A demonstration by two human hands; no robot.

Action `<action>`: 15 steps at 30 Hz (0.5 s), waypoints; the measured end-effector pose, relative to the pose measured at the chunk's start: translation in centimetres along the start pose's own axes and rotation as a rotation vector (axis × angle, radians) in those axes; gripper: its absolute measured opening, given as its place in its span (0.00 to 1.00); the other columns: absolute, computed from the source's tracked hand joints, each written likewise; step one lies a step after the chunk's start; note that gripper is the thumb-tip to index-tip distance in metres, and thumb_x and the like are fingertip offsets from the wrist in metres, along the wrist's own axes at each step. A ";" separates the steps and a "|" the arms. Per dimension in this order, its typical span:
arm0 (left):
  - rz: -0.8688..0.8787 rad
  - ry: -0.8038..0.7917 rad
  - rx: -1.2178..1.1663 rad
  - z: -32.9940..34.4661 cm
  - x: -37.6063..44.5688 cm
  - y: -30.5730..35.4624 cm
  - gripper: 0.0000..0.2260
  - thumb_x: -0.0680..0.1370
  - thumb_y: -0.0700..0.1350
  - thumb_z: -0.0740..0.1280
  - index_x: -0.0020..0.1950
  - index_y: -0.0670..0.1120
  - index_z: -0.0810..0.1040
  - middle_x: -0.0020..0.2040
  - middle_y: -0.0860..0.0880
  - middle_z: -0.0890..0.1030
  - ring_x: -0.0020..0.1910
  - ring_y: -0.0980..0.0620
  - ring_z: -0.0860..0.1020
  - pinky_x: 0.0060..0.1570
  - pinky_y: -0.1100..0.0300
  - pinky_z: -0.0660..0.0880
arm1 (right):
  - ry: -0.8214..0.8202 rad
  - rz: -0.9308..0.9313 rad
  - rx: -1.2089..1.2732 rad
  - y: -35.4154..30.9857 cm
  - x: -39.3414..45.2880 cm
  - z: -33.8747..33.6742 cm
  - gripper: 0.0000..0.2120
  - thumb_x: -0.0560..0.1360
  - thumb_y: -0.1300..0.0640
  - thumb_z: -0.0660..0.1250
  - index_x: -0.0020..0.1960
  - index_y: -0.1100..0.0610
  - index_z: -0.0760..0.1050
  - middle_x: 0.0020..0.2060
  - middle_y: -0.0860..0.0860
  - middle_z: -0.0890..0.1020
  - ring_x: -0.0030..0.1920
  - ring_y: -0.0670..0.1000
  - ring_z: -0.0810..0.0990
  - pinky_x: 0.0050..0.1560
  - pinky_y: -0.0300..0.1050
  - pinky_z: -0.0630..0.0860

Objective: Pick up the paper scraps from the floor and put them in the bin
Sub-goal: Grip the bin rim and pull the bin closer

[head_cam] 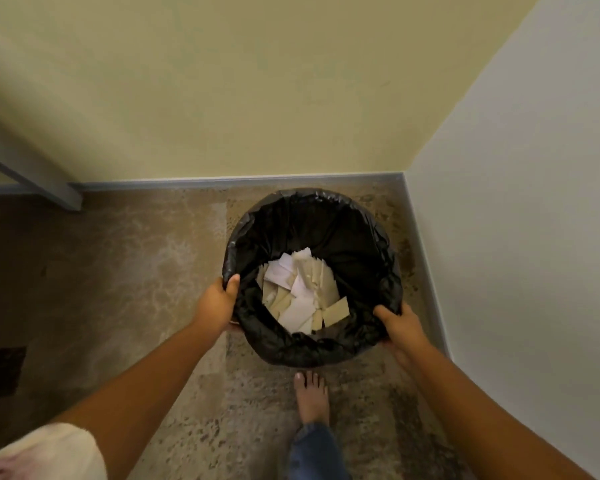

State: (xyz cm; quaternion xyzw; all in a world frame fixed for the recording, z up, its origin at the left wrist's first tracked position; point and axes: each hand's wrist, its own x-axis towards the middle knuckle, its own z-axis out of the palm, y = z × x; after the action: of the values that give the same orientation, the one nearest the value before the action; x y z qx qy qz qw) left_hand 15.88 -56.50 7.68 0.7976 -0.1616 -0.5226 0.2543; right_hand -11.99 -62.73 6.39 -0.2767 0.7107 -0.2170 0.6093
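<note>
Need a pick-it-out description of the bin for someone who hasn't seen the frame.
Find the room corner where the yellow wall meets the white wall. The bin is on the floor there, gripped by both hands. Round, black plastic liner, pale paper scraps inside.

The round bin [312,351], lined with a black bag, stands upright on the floor near the wall corner. White and cream paper scraps [303,292] lie heaped inside.
</note>
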 end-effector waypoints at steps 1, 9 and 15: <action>0.008 0.004 -0.029 0.4 0.9 0.9 0.21 0.81 0.54 0.55 0.70 0.42 0.66 0.62 0.37 0.75 0.56 0.34 0.77 0.47 0.42 0.79 | -0.002 -0.015 -0.002 -1.1 1.2 0.1 0.25 0.77 0.62 0.63 0.72 0.58 0.62 0.64 0.58 0.73 0.62 0.62 0.73 0.61 0.56 0.73; 0.075 0.023 -0.096 4.4 8.6 8.0 0.21 0.81 0.53 0.56 0.68 0.41 0.67 0.62 0.38 0.75 0.56 0.34 0.77 0.49 0.40 0.78 | 0.035 -0.086 -0.072 -8.1 10.0 -0.3 0.25 0.77 0.61 0.63 0.72 0.59 0.61 0.65 0.58 0.72 0.63 0.62 0.73 0.55 0.51 0.74; 0.144 -0.006 -0.022 6.0 11.9 11.7 0.20 0.81 0.53 0.55 0.67 0.42 0.67 0.60 0.38 0.75 0.55 0.35 0.77 0.52 0.38 0.77 | 0.049 -0.099 -0.076 -9.9 13.5 -0.9 0.25 0.76 0.61 0.64 0.71 0.59 0.62 0.65 0.59 0.73 0.62 0.61 0.74 0.57 0.54 0.76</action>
State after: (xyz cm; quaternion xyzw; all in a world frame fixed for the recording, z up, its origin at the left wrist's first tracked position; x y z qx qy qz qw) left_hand 15.23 -73.67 3.51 0.7795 -0.2135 -0.5072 0.2993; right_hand -13.02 -79.10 2.83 -0.3293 0.7187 -0.2264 0.5691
